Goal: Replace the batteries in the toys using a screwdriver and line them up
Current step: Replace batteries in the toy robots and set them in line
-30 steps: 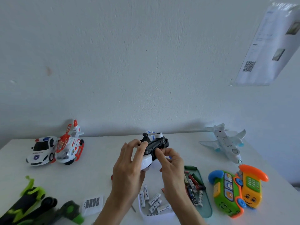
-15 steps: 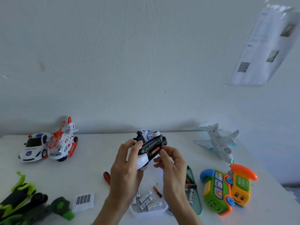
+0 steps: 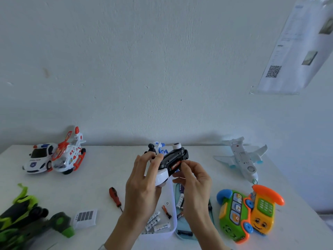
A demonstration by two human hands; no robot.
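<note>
Cut off at the lower-left edge, well left of the left hand: a green-and-black toy (image 3: 27,217), shape hard to make out, with a small white grille cover (image 3: 86,217) just beside it. Farther back on that side, a white police car (image 3: 38,158) touching a red-and-white helicopter toy (image 3: 69,156), both noses angled toward the near edge. Between grille cover and left wrist, a red-handled screwdriver (image 3: 115,198) lying flat, tip toward the near edge. Raised over the middle of the white table (image 3: 100,170), a black-and-white toy vehicle (image 3: 170,162), turned underside up, long axis tilted from low near end to high far right end, open battery bay facing the camera; upper body hidden behind, only blue-and-white bits showing. Left hand (image 3: 144,184) curled around the toy's white lower end. Right hand (image 3: 194,179) pinching a red-and-black battery (image 3: 175,166) lying in the bay. Under both wrists, a white tray (image 3: 172,230) of white batteries (image 3: 158,224), partly hidden by the forearms, and a clear green tray (image 3: 180,237) mostly behind the right forearm, contents hard to read. Right of the right hand, a green-and-orange phone bus toy (image 3: 248,213); behind it a white airplane toy (image 3: 241,157), nose toward the near edge. Behind all, a plain white wall with a printed sheet (image 3: 295,51) bearing a QR code, cut off at the upper right.
</note>
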